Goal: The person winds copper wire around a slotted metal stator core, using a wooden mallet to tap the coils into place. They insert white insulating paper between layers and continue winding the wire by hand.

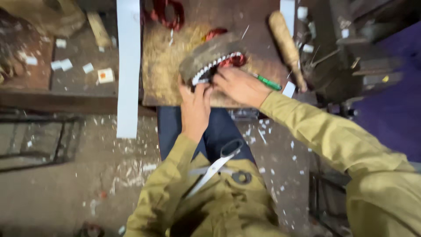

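Both hands grip the grey metal ring point(210, 57) on the wooden board point(166, 66) — left hand point(195, 107) pinching its near edge, right hand point(239, 85) pressing fingers into its white-lined slots; fingertips are blurred. A green-handled tool point(268, 82) pokes past the right hand — scissors point(217, 164) lie in the lap, a wooden handle point(287, 44) beside

A worn wooden surface point(166, 61) fills the upper middle of the frame, above a dusty grey floor point(66, 193) strewn with white paper scraps point(61, 65), with a dark metal frame point(39, 140) at the left, all dimly lit.
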Demonstrator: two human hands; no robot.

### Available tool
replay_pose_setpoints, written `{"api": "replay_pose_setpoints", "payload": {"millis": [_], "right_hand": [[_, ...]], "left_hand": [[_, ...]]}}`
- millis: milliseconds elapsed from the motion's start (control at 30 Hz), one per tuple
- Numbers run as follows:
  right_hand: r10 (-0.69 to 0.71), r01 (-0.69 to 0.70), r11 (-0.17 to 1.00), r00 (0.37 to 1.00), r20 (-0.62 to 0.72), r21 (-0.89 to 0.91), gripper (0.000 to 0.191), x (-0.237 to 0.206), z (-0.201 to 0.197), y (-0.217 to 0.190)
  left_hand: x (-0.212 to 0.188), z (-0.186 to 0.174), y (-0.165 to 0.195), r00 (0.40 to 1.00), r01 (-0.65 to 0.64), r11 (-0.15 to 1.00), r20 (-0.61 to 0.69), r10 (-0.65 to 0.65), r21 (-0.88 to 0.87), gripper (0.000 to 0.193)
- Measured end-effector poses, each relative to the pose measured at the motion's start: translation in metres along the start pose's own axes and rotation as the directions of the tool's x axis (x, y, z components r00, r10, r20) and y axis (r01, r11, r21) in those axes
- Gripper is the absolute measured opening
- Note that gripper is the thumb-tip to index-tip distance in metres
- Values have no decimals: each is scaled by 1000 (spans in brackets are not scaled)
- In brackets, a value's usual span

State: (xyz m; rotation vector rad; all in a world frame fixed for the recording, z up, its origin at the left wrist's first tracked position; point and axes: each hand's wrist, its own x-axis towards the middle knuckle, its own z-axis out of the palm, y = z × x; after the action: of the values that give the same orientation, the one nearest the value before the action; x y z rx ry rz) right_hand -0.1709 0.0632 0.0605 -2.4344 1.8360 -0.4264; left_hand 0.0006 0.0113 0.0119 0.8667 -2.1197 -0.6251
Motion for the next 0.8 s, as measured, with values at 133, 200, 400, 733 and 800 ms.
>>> {"api": "replay_pose_setpoints", "payload": {"millis": [133,200,400,733,800], "right_hand": [[-79,75,996,993,-90,-48,24,-3,-3,5],[-106,98,992,988,-110,-79,22,-4,0,6],[-111,92,990,975,-194,-103,21,-4,7,1],[-89,90,996,996,-23,16,23,-6,-4,16],[-82,81,996,995,-60,-28,24,-7,3,12]], "left_hand": [[2,-4,0,999,-18,1000,47,18,-13,20],[0,1,1,1000,7,1000,21,-7,2,19],[-5,10,5,998,61,994,16,-63,88,22],[0,8,8,999,45,998,-19,-45,-34,18],[-3,13,6,998,51,996,-37,-53,-69,16]]}}
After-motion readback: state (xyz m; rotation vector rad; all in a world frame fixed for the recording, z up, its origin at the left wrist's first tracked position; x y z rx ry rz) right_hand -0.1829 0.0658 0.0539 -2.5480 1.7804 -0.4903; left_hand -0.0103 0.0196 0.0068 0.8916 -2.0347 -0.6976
